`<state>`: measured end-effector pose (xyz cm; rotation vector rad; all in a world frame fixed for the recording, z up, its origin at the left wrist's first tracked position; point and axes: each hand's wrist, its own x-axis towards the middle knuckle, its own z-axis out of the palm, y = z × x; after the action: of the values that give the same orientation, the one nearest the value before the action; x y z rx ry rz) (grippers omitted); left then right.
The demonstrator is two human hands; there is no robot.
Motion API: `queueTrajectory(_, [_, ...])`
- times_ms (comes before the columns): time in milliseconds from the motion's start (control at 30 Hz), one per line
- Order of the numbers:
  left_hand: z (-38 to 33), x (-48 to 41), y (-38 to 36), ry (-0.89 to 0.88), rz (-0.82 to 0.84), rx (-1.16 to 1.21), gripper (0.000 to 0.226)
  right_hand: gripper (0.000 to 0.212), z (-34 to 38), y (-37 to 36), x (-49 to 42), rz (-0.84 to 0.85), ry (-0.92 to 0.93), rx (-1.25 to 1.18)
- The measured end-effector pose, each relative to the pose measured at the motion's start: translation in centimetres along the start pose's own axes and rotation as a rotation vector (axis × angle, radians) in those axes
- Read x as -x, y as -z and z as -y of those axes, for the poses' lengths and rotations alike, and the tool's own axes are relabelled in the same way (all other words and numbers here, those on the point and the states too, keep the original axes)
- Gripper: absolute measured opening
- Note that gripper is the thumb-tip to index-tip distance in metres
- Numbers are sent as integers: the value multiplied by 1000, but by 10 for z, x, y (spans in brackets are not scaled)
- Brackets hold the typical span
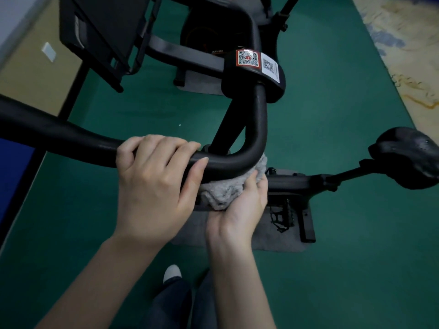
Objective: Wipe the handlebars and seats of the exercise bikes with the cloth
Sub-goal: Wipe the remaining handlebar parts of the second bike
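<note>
Under the bend of the handlebar (152, 153), the right hand (240, 210) cups the grey cloth (228, 188) against the bar, fingers grasping it. The left hand (152, 181) clenches the bar just beside it. The bar's long axis runs leftward; the seat (408, 157) sits well right, nearer the right hand.

Green floor (332, 162), dim light; pale patterned rug (403, 43) at right, beige wall (28, 74) at left.
</note>
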<state>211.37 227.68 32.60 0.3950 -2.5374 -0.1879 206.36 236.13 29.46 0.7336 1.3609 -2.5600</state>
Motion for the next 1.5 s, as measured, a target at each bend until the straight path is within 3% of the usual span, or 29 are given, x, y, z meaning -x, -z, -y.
queueTrajectory(33, [-1, 0, 0, 12, -5, -2, 34, 24, 6, -2, -8, 25, -34, -108])
queueTrajectory(100, [-5, -1, -1, 39, -22, -16, 35, 19, 24, -5, -19, 47, 136, -29])
queueTrajectory(200, [-13, -4, -4, 67, -41, -26, 33, 17, 34, -2, -24, 94, 572, 400])
queueTrajectory(267, [-19, -6, -7, 81, -51, -32, 31, 16, 35, 8, -22, 225, 828, 630])
queueTrajectory(333, [-22, -7, -9, 96, -58, -44, 30, 17, 45, 16, -34, 362, 963, 781])
queueTrajectory(467, [-25, -7, -11, 128, -69, -61, 28, 15, 71, 3, -63, 450, 860, 871])
queueTrajectory(667, [-31, -6, -13, 174, -101, -54, 28, 16, 84, 6, -65, 712, 977, 1019])
queueTrajectory(800, [-31, -6, -14, 188, -110, -54, 28, 13, 97, -7, -72, 736, 910, 1092])
queueTrajectory(1000, [-32, -7, -14, 205, -105, -59, 28, 14, 109, -12, -58, 1091, 1012, 1380])
queueTrajectory(1167, [-31, -6, -16, 207, -117, -59, 29, 14, 120, -21, -58, 970, 911, 1443])
queueTrajectory(1400, [-30, -5, -12, 209, -84, -21, 28, 18, 127, -53, -67, 1206, 881, 1769])
queueTrajectory(1500, [-29, -4, -11, 196, -77, -14, 27, 16, 129, -52, -79, 1126, 955, 1611])
